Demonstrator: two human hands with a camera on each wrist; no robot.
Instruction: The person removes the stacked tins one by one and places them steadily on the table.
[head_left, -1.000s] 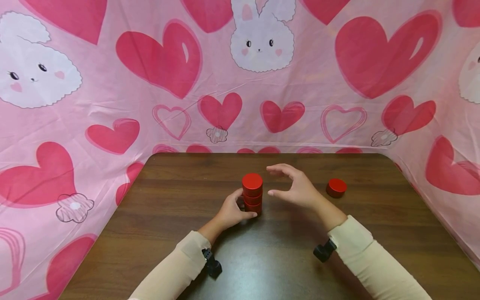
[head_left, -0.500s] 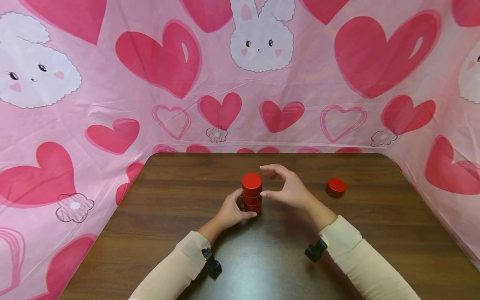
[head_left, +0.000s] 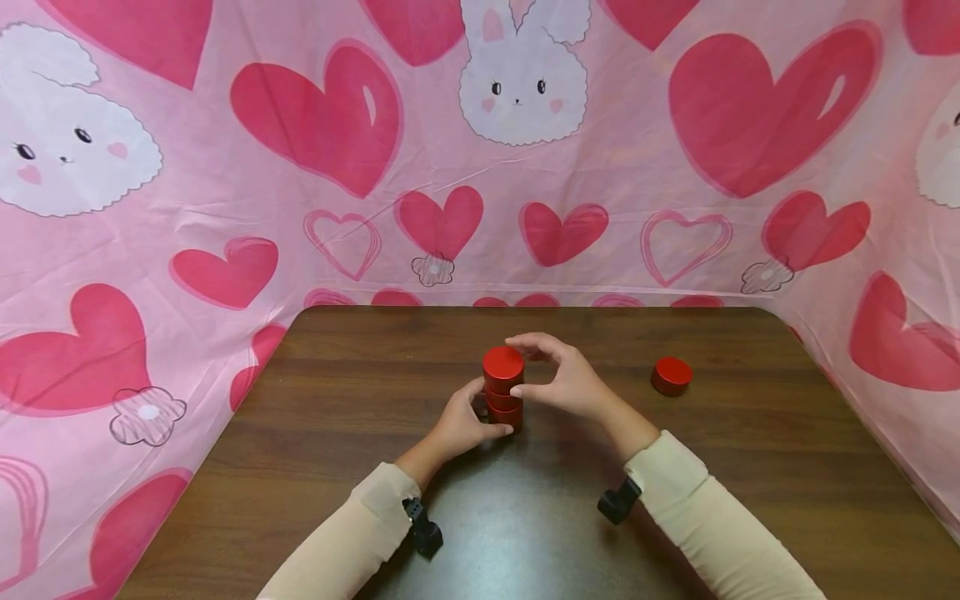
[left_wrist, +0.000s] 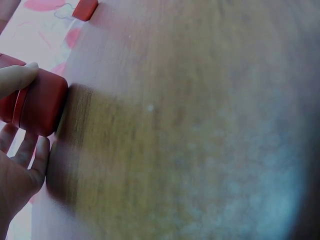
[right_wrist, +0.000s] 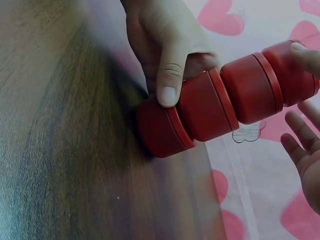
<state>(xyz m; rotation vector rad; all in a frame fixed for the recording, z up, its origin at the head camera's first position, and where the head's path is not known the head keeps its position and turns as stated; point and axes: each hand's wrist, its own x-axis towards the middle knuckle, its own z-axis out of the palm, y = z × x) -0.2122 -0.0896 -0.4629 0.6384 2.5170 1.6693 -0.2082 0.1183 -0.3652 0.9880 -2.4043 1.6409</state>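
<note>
Several round red lidded tins (right_wrist: pixel 205 110) stand one on another as a column at the table's middle. My left hand (head_left: pixel 457 421) grips the bottom tin (right_wrist: pixel 160 130), its thumb on the near side at the lid seam and its fingers behind. Around the top tin (head_left: pixel 502 365) arches my right hand (head_left: pixel 564 385): the thumb tip overlaps the near side, and the index fingertip is right at the far rim. In the right wrist view, the lower fingers (right_wrist: pixel 300 130) of that hand are spread below the top tin.
Another red tin (head_left: pixel 672 377) sits alone on the dark wooden table (head_left: pixel 360 400), to the right of the right hand. A pink curtain (head_left: pixel 450 158) with hearts and rabbits hangs behind the table's far edge and along both sides.
My right hand has moved left from beside the column until its thumb and index finger come around the top tin. The left hand keeps its hold on the bottom tin.
</note>
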